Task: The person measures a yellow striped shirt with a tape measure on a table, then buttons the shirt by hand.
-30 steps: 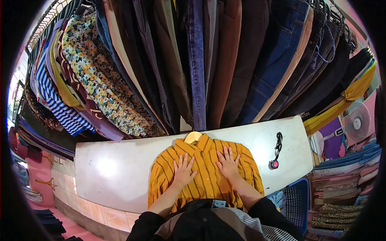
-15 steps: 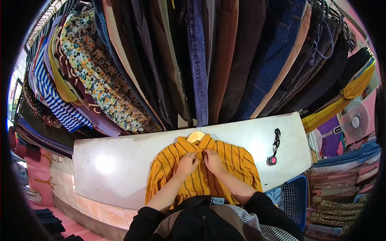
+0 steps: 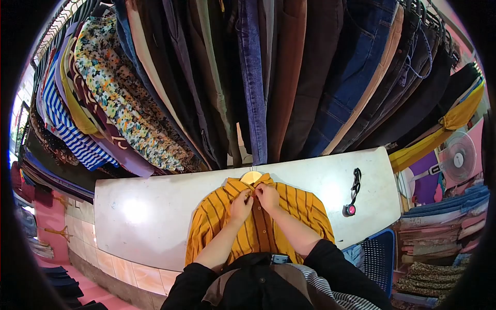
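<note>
A mustard-yellow shirt with dark stripes [image 3: 209, 219] lies front up on the white table, its collar toward the far edge. Inside the collar shows a light wooden hanger [image 3: 251, 177], its hook pointing away from me. My left hand [image 3: 241, 205] pinches the shirt's front edge just below the collar. Close beside it, my right hand [image 3: 267, 198] grips the opposite front edge near the top. Below the hands, the front hangs parted, and a buttoned strip with small pale buttons runs down it. The fingertips hide the spot between them.
The white table [image 3: 150, 227] spans the middle. On its right lies a black-corded device with a pink face [image 3: 351, 210]. A blue basket [image 3: 380, 258] holding cloth stands at the right front edge. Hanging trousers [image 3: 253, 82] and a floral garment [image 3: 119, 93] crowd the far side.
Both hands have moved up toward the collar and closer together. The shirt's front edges are lifted and parted more than before, showing the inside below the hands.
</note>
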### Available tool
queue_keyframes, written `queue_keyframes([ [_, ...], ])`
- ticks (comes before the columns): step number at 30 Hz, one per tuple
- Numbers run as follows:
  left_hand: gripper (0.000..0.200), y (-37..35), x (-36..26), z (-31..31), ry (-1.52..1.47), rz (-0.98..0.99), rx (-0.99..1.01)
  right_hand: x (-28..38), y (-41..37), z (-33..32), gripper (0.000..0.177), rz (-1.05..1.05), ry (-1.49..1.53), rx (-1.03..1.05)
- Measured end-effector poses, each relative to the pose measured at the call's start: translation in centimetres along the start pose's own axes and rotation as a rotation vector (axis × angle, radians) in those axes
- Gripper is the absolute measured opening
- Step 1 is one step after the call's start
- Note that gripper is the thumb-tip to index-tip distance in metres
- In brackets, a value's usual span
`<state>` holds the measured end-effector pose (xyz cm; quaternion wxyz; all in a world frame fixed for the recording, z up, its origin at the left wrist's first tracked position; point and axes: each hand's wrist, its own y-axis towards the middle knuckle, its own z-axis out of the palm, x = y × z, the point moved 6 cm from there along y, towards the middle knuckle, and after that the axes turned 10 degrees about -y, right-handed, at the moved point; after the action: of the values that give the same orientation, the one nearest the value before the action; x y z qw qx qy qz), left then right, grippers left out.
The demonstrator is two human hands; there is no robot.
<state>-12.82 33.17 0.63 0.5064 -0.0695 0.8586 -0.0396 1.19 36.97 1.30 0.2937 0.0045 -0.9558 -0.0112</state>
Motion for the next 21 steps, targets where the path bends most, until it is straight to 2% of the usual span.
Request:
queue_keyframes([
  [4, 0.026, 0.5, 0.8, 0.1, -0.09, -0.025, -0.097, -0.3, 0.0, 0.0, 0.01, -0.01, 0.05, 0.01],
  [7, 0.026, 0.7, 1.1, 0.3, -0.231, 0.011, -0.139, -0.2, -0.4, -0.1, 0.011, -0.005, 0.083, 0.09],
  [10, 0.028, 0.6, 1.0, 0.5, -0.272, -0.074, -0.097, -0.6, -0.9, 0.2, 0.012, 0.015, 0.09, 0.106],
  [13, 0.026, 0.7, 1.1, 0.7, -0.175, -0.151, -0.091, -0.8, -1.2, 0.6, 0.013, -0.013, 0.062, 0.022],
  [16, 0.026, 1.0, 0.2, 0.7, -0.043, -0.127, -0.099, -0.5, -1.5, 0.5, 0.013, -0.045, 0.091, -0.059],
  [21, 0.025, 1.1, 0.9, 1.2, -0.01, -0.149, -0.154, 0.0, -2.3, -0.2, 0.011, -0.098, 0.111, -0.053],
])
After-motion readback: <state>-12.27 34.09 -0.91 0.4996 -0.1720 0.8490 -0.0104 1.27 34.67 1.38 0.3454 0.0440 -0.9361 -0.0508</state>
